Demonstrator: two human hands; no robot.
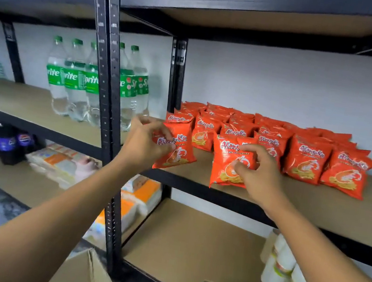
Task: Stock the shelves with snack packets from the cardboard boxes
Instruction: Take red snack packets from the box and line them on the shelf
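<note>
Shelf [315, 210] | my left grip [145, 144] pinches left packet [177, 160], right grip [257, 174] pinches right packet [227, 152] | faces outward, likely extending front row [306, 160].

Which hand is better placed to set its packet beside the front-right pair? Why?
Right: the right hand holds its packet nearest that pair; the left hand holds a tilted packet farther off.

You are in a shop stockroom: black metal racks [107, 79] with board shelves hold rows of identical orange snack packets [306, 157], Sprite bottles [73, 76] and dark cola bottles [7, 139], and open cardboard boxes [83, 273] sit below.
</note>
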